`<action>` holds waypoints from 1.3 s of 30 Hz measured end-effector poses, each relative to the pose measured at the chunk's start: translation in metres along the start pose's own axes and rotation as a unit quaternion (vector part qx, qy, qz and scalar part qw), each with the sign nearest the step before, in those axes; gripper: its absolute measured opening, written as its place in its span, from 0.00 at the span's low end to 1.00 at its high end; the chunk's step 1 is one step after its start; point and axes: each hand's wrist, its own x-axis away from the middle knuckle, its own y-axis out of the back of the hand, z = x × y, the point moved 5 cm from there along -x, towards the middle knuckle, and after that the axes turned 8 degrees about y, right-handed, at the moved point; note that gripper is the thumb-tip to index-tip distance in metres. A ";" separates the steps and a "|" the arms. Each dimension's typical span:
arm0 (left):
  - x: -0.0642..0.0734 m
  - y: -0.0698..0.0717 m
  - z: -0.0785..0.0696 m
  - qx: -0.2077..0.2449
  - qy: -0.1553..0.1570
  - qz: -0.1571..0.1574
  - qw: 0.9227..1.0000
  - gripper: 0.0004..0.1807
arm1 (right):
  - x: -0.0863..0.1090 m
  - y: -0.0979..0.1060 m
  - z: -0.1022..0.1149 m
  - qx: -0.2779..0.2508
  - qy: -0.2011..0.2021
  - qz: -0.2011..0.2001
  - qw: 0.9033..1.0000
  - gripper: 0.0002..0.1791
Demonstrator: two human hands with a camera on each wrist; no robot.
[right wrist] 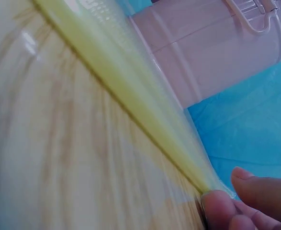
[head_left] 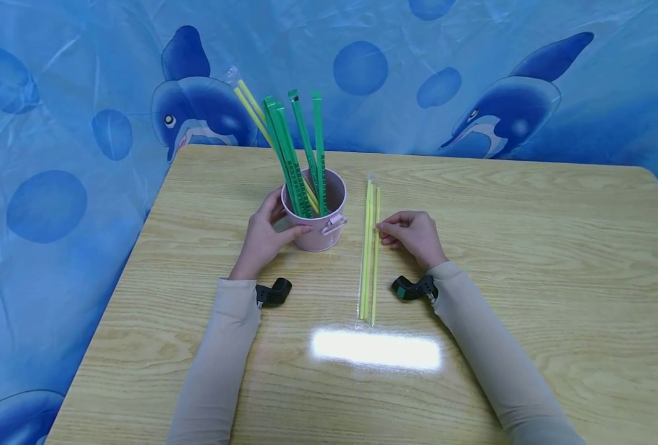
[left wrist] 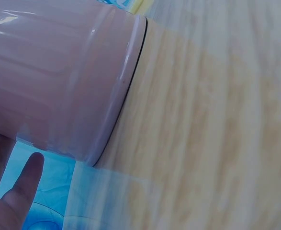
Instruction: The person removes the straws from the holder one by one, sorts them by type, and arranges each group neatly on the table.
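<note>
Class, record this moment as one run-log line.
left hand: holds pink bucket | right hand: touches rightmost yellow straw on table | bucket contents: green packets, other yellow straws

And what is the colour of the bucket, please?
The bucket is pale pink; the head view shows it best.

Head cam above, fwd/down at table; L/R wrist cams low, v. close, bucket in both.
</note>
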 end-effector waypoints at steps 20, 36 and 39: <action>0.001 0.003 -0.002 0.001 0.006 -0.003 1.000 0.43 | 0.000 0.000 0.003 -0.011 0.025 -0.013 1.000 0.14; -0.001 0.000 0.002 0.007 0.009 0.000 1.000 0.43 | 0.000 -0.007 0.052 -0.027 0.105 0.002 0.994 0.17; -0.001 0.002 0.002 0.001 0.007 -0.004 1.000 0.43 | -0.002 -0.013 0.070 -0.045 0.130 0.008 0.990 0.16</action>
